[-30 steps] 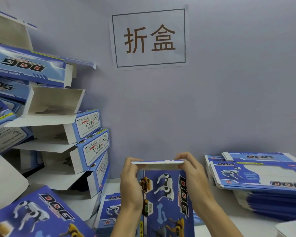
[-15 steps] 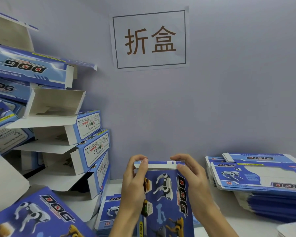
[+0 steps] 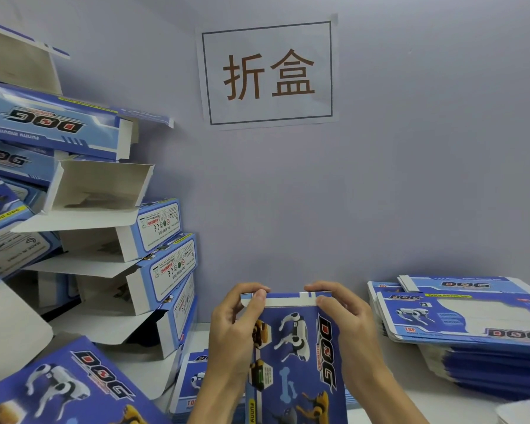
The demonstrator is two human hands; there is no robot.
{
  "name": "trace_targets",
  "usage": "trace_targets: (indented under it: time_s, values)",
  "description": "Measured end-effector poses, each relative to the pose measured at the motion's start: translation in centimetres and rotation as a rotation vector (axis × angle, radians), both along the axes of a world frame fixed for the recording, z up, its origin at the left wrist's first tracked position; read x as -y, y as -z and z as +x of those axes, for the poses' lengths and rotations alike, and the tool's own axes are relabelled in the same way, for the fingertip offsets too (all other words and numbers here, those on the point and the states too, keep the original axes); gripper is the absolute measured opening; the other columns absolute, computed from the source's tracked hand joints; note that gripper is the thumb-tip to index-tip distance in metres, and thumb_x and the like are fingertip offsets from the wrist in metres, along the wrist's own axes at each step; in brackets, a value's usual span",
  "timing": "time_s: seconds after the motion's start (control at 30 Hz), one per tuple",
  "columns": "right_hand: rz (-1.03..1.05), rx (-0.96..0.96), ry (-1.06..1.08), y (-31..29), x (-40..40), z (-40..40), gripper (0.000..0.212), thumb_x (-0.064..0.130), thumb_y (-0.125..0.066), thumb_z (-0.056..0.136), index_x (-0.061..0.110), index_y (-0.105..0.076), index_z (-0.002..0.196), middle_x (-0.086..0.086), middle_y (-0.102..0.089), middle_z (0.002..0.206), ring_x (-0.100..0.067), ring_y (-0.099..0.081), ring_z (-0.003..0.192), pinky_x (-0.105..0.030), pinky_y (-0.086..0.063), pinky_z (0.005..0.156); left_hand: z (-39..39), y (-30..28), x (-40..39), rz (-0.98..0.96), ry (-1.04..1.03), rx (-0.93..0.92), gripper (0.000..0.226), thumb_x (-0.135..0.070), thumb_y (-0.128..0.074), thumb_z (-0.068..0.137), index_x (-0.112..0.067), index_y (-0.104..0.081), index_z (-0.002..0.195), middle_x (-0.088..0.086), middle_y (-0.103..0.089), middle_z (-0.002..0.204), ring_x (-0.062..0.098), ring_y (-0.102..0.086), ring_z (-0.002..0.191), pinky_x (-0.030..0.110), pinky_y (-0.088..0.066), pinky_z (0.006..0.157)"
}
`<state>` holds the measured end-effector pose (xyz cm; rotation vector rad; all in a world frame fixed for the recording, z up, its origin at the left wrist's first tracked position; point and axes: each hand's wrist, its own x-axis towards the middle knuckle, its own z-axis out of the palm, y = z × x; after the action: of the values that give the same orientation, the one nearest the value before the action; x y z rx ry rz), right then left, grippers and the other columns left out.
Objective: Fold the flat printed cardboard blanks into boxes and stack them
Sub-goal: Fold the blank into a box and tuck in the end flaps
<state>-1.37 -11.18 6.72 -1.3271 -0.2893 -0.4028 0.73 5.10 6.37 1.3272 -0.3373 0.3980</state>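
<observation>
**Both hands on the top flap of a blue DOG box**

The box point(image 3: 294, 356) in hand is blue printed cardboard. Its facing panel shows a white robot dog, a yellow one lower down, a pale bone, and the word DOG in bold letters running along the right side. Across the top runs a narrow white strip, the bare inside of a folded flap, with a thin blue edge above it.

The left hand point(image 3: 233, 335) grips the upper left corner, thumb on the white strip and fingers curled over the top edge. The right hand point(image 3: 346, 328) pinches the upper right corner the same way. The box sits low in the middle of the view, above the white tabletop point(image 3: 456, 405), its lower end running out of frame.

To the left, a stack of folded boxes point(image 3: 153, 258) leans against the wall point(image 3: 410, 179). Their open ends face the viewer with flaps hanging out, showing white interiors; nothing can be seen inside them. To the right lies a pile of flat blanks point(image 3: 471, 328), printed side up. More flat blanks point(image 3: 193, 381) lie behind the held box.

The held box stands on end: its long axis runs away from the viewer and upward, the flapped end pointing toward the wall, the printed face turned to the camera. A paper sign point(image 3: 270, 71) with two characters hangs on the wall above.
</observation>
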Motion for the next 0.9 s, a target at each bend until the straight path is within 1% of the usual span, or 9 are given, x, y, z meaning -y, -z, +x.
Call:
trace_targets:
  time_s: [0.1, 0.27, 0.37, 0.47, 0.53, 0.6, 0.7, 0.8, 0.9]
  values:
    - [0.02, 0.025, -0.005, 0.1, 0.0, 0.2, 0.013, 0.021, -0.059, 0.09, 0.013, -0.066, 0.097, -0.012, -0.074, 0.079, -0.026, -0.073, 0.068, -0.023, -0.055, 0.05, -0.1, -0.1, 0.3, 0.014, -0.022, 0.009, 0.023, -0.043, -0.059, 0.08, -0.025, -0.069, 0.092, 0.005, -0.074, 0.088, 0.027, -0.074, 0.088, 0.035, -0.06, 0.061]
    - [0.056, 0.056, 0.088, 0.2, -0.2, 1.0, 0.024, 0.048, -0.061, 0.08, 0.037, -0.066, 0.1, -0.001, -0.075, 0.095, -0.025, -0.074, 0.081, -0.032, -0.059, 0.061, -0.5, -0.9, 1.1, 0.075, -0.036, 0.009, 0.045, -0.054, -0.054, 0.078, -0.037, -0.054, 0.119, -0.019, -0.065, 0.102, -0.017, -0.062, 0.084, 0.005, -0.047, 0.057]
    - [0.14, 0.029, 0.27, -0.3, 0.4, 1.3, 0.025, 0.055, -0.058, 0.083, 0.038, -0.065, 0.1, 0.008, -0.074, 0.087, -0.019, -0.07, 0.082, -0.035, -0.058, 0.07, -0.5, -0.8, 0.8, 0.207, 0.018, -0.106, 0.072, -0.069, -0.057, 0.064, -0.039, -0.045, 0.129, -0.008, -0.056, 0.128, -0.001, -0.062, 0.103, 0.012, -0.046, 0.067]
    - [0.361, -0.022, 0.425, -1.2, 2.4, 1.1, 0.026, 0.051, -0.053, 0.094, 0.027, -0.062, 0.097, 0.006, -0.071, 0.076, -0.016, -0.069, 0.075, -0.032, -0.056, 0.068, -0.6, -0.7, 0.3, 0.46, 0.144, -0.242, 0.093, -0.083, -0.066, 0.056, -0.039, -0.04, 0.133, -0.004, -0.057, 0.132, 0.012, -0.059, 0.114, 0.026, -0.048, 0.085]
    - [0.497, -0.067, 0.476, -1.8, 4.0, 0.7, 0.032, 0.053, -0.049, 0.099, 0.023, -0.06, 0.09, 0.016, -0.068, 0.062, 0.0, -0.066, 0.055, -0.018, -0.052, 0.049, -0.6, -0.7, 0.0, 0.624, 0.233, -0.298, 0.098, -0.079, -0.074, 0.053, -0.039, -0.036, 0.134, -0.004, -0.059, 0.131, 0.013, -0.062, 0.112, 0.033, -0.05, 0.095]
    - [0.616, -0.123, 0.484, -2.1, 5.2, 0.6, 0.033, 0.055, -0.049, 0.098, 0.026, -0.062, 0.089, 0.017, -0.071, 0.072, -0.001, -0.068, 0.059, -0.018, -0.053, 0.052, -0.6, -0.8, 0.0, 0.714, 0.255, -0.272, 0.088, -0.066, -0.08, 0.058, -0.04, -0.035, 0.129, -0.002, -0.061, 0.128, 0.014, -0.063, 0.107, 0.035, -0.051, 0.095]
    - [0.757, -0.151, 0.338, -1.8, 6.2, 0.6, 0.037, 0.053, -0.049, 0.099, 0.025, -0.068, 0.114, -0.001, -0.073, 0.111, -0.023, -0.07, 0.101, -0.044, -0.054, 0.09, -1.0, -1.4, 0.6, 0.51, 0.18, -0.222, 0.079, -0.054, -0.091, 0.053, -0.037, -0.046, 0.116, 0.001, -0.064, 0.115, 0.018, -0.067, 0.097, 0.036, -0.056, 0.084]
    - [0.865, -0.106, 0.16, -1.4, 6.5, 0.4, 0.041, 0.045, -0.04, 0.101, 0.026, -0.061, 0.131, -0.014, -0.064, 0.123, -0.037, -0.064, 0.11, -0.056, -0.052, 0.088, -1.0, -2.4, 1.3, 0.048, 0.115, -0.2, 0.061, -0.054, -0.084, 0.063, -0.024, -0.057, 0.109, 0.006, -0.071, 0.111, 0.024, -0.071, 0.096, 0.039, -0.055, 0.076]
    - [0.781, -0.189, 0.118, -0.4, 5.9, 0.7, 0.033, 0.033, -0.042, 0.1, 0.022, -0.065, 0.12, -0.015, -0.064, 0.115, -0.037, -0.065, 0.105, -0.058, -0.051, 0.088, -1.4, -3.2, 0.7, -0.255, 0.123, -0.281, 0.042, -0.053, -0.057, 0.09, -0.019, -0.071, 0.11, 0.012, -0.076, 0.106, 0.033, -0.074, 0.095, 0.049, -0.06, 0.083]
